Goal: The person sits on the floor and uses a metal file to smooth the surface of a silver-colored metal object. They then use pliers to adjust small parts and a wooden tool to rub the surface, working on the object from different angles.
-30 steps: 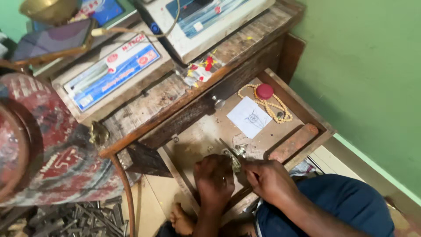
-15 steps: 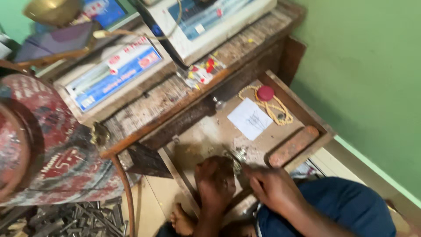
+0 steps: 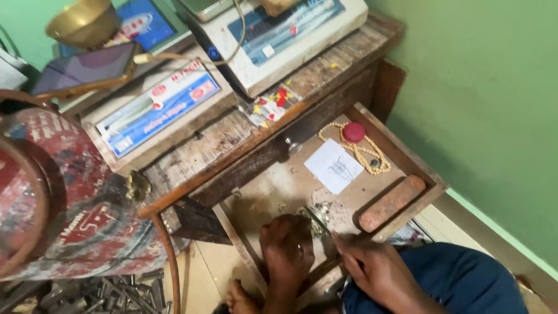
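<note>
My left hand [image 3: 286,247] rests curled on the front part of an open wooden drawer [image 3: 431,185], fingers closed near a small shiny metal piece [image 3: 317,218]. Whether it grips that piece I cannot tell. My right hand [image 3: 372,267] is at the drawer's front edge, fingers pinched on a thin metal tool [image 3: 323,222] whose tip reaches the shiny piece. In the drawer lie a white paper slip [image 3: 337,165], a string of pale beads [image 3: 366,152] with a red round lid [image 3: 353,132], and a reddish-brown block [image 3: 392,203].
A worn wooden bench [image 3: 197,152] carries two flat electronic scales [image 3: 157,107] [image 3: 279,40], a brass bowl [image 3: 84,22] and a phone [image 3: 81,67]. A red gas cylinder [image 3: 52,203] stands left, with metal tools [image 3: 104,291] on the floor. A green wall [image 3: 488,87] closes the right.
The view has shifted slightly. Both hands stay at the drawer's front, the right hand drawn a little nearer to the left around the shiny piece.
</note>
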Available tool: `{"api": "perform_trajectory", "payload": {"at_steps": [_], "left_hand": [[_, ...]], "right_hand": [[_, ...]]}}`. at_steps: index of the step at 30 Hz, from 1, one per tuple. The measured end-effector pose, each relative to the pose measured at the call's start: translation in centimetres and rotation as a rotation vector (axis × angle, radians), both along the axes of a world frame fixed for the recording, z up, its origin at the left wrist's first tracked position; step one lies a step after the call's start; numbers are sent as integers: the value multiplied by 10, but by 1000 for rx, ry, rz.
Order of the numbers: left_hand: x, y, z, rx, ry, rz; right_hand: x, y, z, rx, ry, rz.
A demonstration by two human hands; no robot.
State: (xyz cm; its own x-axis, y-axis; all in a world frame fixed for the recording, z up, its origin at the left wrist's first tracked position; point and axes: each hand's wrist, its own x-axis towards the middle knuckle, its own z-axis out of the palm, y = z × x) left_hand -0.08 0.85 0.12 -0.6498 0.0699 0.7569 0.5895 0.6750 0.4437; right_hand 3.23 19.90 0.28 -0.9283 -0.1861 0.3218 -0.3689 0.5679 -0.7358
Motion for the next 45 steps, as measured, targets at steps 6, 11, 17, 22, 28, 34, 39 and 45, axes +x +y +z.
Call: {"api": "perform_trajectory", "payload": {"at_steps": [6, 11, 17, 22, 28, 34, 39, 45], "left_hand": [[-2, -2, -1, 14, 23, -39], [-1, -1, -3, -5, -22, -20], [-3, 0, -1, -9, -18, -15], [-1, -1, 2, -8, -8, -33], [1, 0, 7, 47, -29, -65], [-1, 1, 7, 26, -6, -13], [0, 1, 1, 4, -10, -33], [-1, -1, -3, -11, -39, -6]], "right_hand": [[0, 2, 1, -26, -14, 46], [-3, 3, -2, 69, 14, 43], [-4, 7, -4, 84, -8, 65], [-6, 7, -1, 47, 25, 75], [-2, 8, 1, 104, -16, 66], [-4, 8, 2, 44, 9, 77], [-5, 8, -1, 30, 161, 114], [-1, 9, -3, 166, -190, 0]]}}
